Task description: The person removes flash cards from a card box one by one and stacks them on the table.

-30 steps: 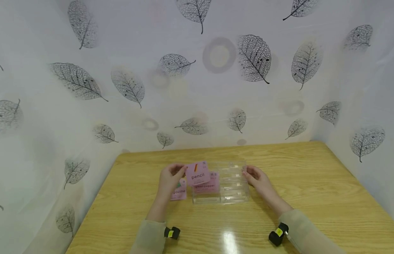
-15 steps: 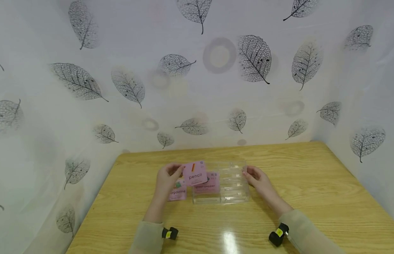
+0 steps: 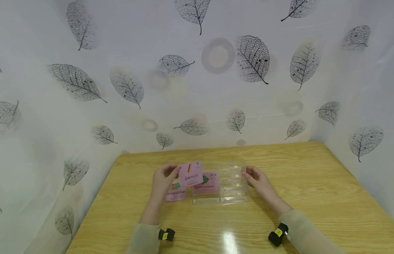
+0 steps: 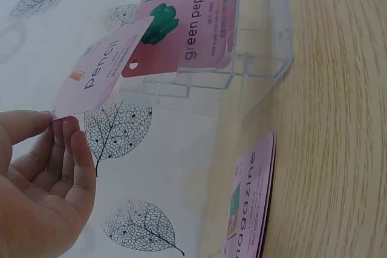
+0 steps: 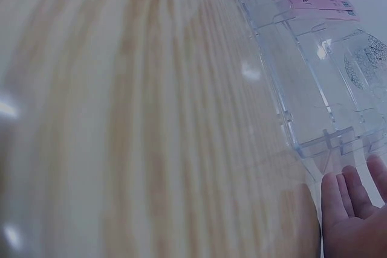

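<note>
leaf-printed sheeting rises behind the wood-grain counter, which bears a clear rack. the right hand grips the rack's edge, best kept steady; the left hand pinches the pencil card between its fingers, partly before the green pepper card: a light edge hold should avoid snagging.

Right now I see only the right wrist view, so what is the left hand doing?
Observer: The left hand pinches the pencil card at one edge.

Operator: I can see the green pepper card. Is any other card out there?

Observer: Yes, the magazine card, to the person's left of the clear holder and apart from it.

Operator: Is anything in front of the green pepper card?

Observer: In the head view, the pencil card covers the upper left corner of the green pepper card; whether they touch, I can't tell.
</note>
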